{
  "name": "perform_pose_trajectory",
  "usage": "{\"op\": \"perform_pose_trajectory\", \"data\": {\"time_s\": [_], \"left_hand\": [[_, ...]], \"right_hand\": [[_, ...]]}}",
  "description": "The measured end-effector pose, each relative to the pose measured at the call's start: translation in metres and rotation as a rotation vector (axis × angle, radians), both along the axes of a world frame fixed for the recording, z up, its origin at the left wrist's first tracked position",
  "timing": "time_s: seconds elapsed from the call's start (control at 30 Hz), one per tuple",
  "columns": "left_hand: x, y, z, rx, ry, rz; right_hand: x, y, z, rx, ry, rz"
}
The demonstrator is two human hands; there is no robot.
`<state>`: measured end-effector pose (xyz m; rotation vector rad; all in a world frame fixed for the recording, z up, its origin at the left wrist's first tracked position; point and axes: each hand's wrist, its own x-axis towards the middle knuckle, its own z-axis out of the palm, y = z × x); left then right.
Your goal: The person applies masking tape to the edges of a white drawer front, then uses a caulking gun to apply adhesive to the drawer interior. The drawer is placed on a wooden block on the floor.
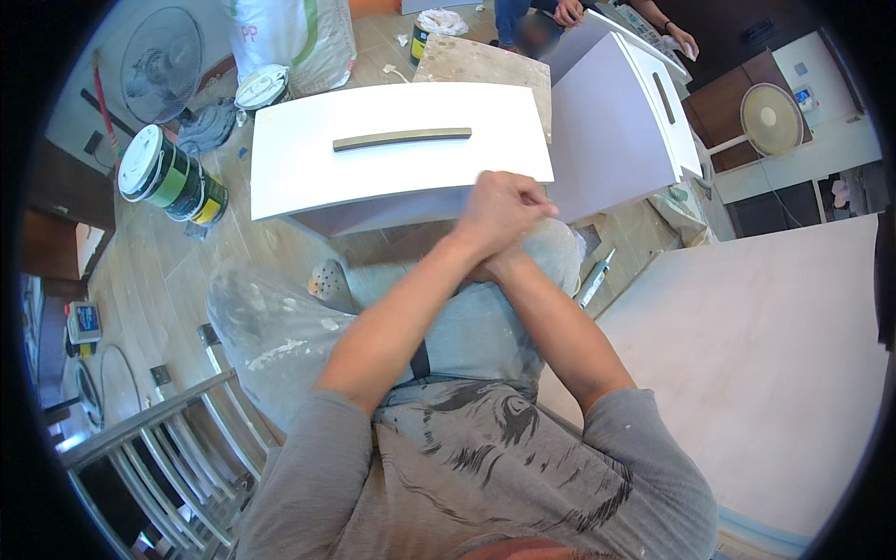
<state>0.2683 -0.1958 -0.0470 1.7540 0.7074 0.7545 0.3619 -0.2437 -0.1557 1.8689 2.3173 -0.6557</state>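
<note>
My forearms cross over my lap. My left hand lies on top, its fingers curled, with nothing visible in them. Beneath it, at the left wrist, is my right hand, mostly hidden, so its fingers cannot be read. Just beyond my hands stands a white drawer with a curved front and a long bronze-coloured handle. My left hand is close to the lower right part of that front; whether it touches it I cannot tell.
A white cabinet stands ahead right, with another person's hand beyond it. Left are a paint bucket and floor fan. A large pale panel fills the right, a sealant tube beside it. Lower left is a metal rack.
</note>
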Motion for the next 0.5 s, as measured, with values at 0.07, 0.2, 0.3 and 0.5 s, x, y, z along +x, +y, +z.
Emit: {"op": "perform_pose_trajectory", "data": {"time_s": [0.07, 0.2, 0.3, 0.5], "left_hand": [[-0.025, 0.022, 0.006, 0.084, 0.24, 0.118], [-0.022, 0.039, -0.018, 0.576, 0.433, 0.187], [0.002, 0.033, -0.04, 0.798, 0.492, 0.06], [0.043, 0.03, -0.036, 0.813, 0.651, -0.071]], "right_hand": [[-0.022, 0.013, 0.023, -0.177, -0.025, -0.033], [-0.041, 0.015, 0.08, -0.375, -0.133, -0.149], [-0.014, 0.003, 0.02, -0.07, -0.048, -0.047], [0.0, -0.002, -0.02, 0.16, -0.06, 0.067]]}}
